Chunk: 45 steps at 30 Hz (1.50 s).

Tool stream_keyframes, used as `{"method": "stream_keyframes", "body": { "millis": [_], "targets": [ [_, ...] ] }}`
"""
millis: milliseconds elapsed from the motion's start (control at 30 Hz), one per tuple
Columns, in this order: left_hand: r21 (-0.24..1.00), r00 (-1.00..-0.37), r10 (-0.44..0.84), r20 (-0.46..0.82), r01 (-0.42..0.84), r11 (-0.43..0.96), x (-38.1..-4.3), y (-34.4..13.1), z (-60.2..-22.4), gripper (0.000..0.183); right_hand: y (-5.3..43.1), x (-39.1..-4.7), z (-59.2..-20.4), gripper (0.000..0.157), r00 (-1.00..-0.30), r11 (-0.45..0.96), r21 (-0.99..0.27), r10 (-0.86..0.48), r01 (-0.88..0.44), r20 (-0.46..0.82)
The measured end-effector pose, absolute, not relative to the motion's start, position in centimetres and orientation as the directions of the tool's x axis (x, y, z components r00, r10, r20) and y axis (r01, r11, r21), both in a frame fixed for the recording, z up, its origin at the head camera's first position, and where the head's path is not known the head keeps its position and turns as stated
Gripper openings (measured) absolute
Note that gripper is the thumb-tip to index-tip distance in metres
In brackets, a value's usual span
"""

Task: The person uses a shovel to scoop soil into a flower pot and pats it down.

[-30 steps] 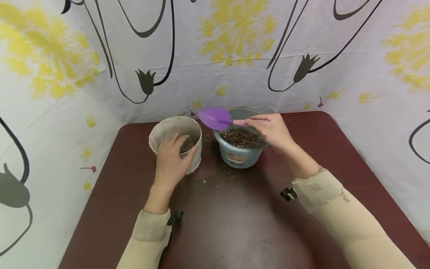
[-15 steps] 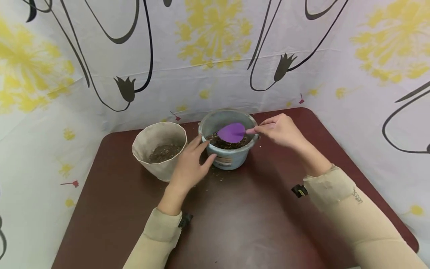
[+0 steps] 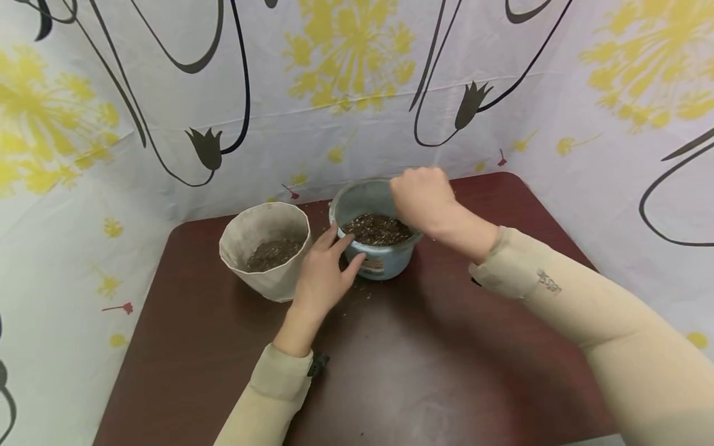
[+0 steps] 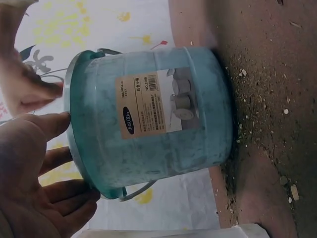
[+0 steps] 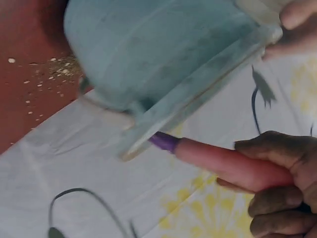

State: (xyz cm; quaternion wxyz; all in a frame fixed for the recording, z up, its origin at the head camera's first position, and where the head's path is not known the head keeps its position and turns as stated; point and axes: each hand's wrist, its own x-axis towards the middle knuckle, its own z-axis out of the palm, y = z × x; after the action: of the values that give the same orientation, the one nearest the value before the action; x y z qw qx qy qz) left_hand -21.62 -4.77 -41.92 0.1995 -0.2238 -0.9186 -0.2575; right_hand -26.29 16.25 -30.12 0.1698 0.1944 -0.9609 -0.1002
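Observation:
My right hand (image 3: 425,197) grips the pink handle of a garden trowel (image 5: 223,161) above the right side of a blue bucket (image 3: 401,257). In the right wrist view the trowel's purple neck passes over the bucket's rim, and its blade is hidden inside. Dark soil (image 3: 379,229) lies in the bucket. My left hand (image 3: 323,272) rests its fingertips and thumb against the bucket's near left rim, fingers spread; the left wrist view shows this contact too. A whitish pot (image 3: 268,286) with a lower layer of soil stands just left of the bucket, beside my left hand.
Both containers stand near the back of a dark red table (image 3: 413,371). Soil crumbs (image 4: 252,109) are scattered around the bucket's base. A patterned white cloth (image 3: 334,136) hangs close behind. The bucket has a thin wire handle (image 4: 138,191) hanging at its side.
My left hand has moved from the whitish pot to the bucket's rim. My right hand has brought the trowel down into the bucket and turned over, hiding the blade. The head view has shifted.

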Motion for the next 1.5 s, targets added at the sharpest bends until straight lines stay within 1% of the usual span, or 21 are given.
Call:
{"method": "stream_keyframes", "body": {
  "millis": [100, 167, 200, 233, 333, 367, 433, 533, 667, 800, 967, 1100, 1333, 1500],
  "targets": [
    [0.4, -0.827, 0.305, 0.473, 0.51, 0.762, -21.7, -4.6, -41.9, 0.046, 15.1, -27.2, -30.7, 0.046, -0.873, 0.87, 0.361, -0.431, -0.335, 0.227],
    [0.414, -0.835, 0.31, 0.455, 0.507, 0.756, -21.6, -4.5, -41.8, 0.047, 15.1, -27.9, -31.1, 0.046, -0.895, 0.865, 0.376, -0.416, -0.334, 0.163],
    [0.419, -0.837, 0.316, 0.446, 0.507, 0.753, -21.6, -4.5, -41.8, 0.047, 15.4, -28.2, -31.3, 0.043, -0.904, 0.869, 0.364, -0.406, -0.337, 0.132],
    [0.424, -0.839, 0.322, 0.439, 0.51, 0.748, -21.6, -4.5, -41.8, 0.047, 15.8, -28.6, -31.3, 0.039, -0.914, 0.876, 0.34, -0.394, -0.343, 0.095],
    [0.44, -0.842, 0.334, 0.423, 0.514, 0.737, -21.7, -4.6, -41.7, 0.047, 17.3, -29.5, -31.2, 0.018, -0.931, 0.906, 0.226, -0.365, -0.358, -0.011],
    [0.443, -0.842, 0.336, 0.423, 0.515, 0.734, -21.7, -4.6, -41.7, 0.047, 17.8, -29.7, -31.1, 0.016, -0.933, 0.916, 0.182, -0.358, -0.358, -0.036],
    [0.453, -0.844, 0.334, 0.42, 0.514, 0.729, -21.8, -4.7, -41.7, 0.047, 18.7, -30.2, -31.1, 0.019, -0.932, 0.929, 0.09, -0.355, -0.36, -0.07],
    [0.46, -0.847, 0.33, 0.416, 0.509, 0.728, -21.8, -4.8, -41.9, 0.047, 19.8, -30.7, -31.7, 0.027, -0.929, 0.932, -0.032, -0.364, -0.362, -0.073],
    [0.466, -0.847, 0.336, 0.413, 0.513, 0.721, -21.8, -4.8, -42.2, 0.048, 21.3, -31.0, -33.0, 0.028, -0.903, 0.894, -0.172, -0.427, -0.414, -0.045],
    [0.474, -0.846, 0.342, 0.41, 0.518, 0.712, -21.8, -4.9, -42.5, 0.048, 22.6, -31.1, -33.9, 0.019, -0.897, 0.86, -0.303, -0.44, -0.411, -0.034],
    [0.488, -0.84, 0.339, 0.423, 0.527, 0.695, -21.7, -5.0, -42.5, 0.047, 22.8, -30.8, -34.5, 0.014, -0.913, 0.822, -0.474, -0.4, -0.317, -0.084],
    [0.489, -0.839, 0.335, 0.429, 0.527, 0.695, -21.8, -5.1, -42.4, 0.047, 22.4, -30.6, -34.5, 0.014, -0.922, 0.793, -0.547, -0.376, -0.268, -0.095],
    [0.498, -0.848, 0.326, 0.418, 0.514, 0.698, -21.6, -5.3, -42.6, 0.047, 22.1, -30.4, -35.0, 0.016, -0.903, 0.73, -0.618, -0.423, -0.292, -0.072],
    [0.505, -0.853, 0.309, 0.42, 0.503, 0.702, -21.7, -5.5, -42.7, 0.049, 22.2, -30.4, -35.7, 0.013, -0.914, 0.682, -0.688, -0.4, -0.247, -0.069]
  ]
}}
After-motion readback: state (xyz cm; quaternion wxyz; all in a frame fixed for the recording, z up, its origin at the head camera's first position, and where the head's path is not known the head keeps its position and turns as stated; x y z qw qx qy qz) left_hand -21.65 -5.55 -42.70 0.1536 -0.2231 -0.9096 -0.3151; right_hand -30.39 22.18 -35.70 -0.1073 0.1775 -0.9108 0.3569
